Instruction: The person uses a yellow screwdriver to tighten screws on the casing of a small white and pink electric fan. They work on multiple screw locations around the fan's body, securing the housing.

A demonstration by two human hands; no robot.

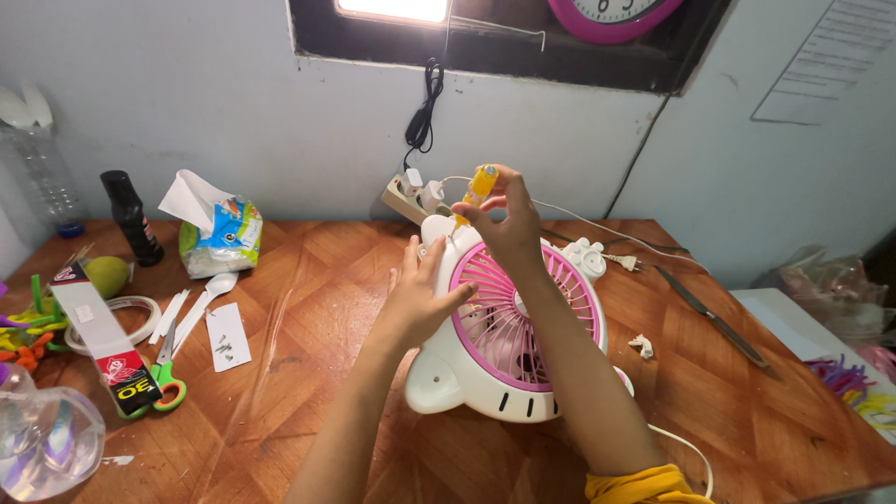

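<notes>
Near the table's (308,280) middle, the left hand (417,301) lies flat, fingers spread, gripping nothing, on the white-and-pink fan (509,327). Right hand (504,217) pinches a yellow screwdriver (479,189) at its top edge. A slipped tip could gouge plastic or nick the steadying fingers.

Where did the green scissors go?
The green scissors lie near the table's left edge, beside the long flat box and the white paper slip.
</notes>
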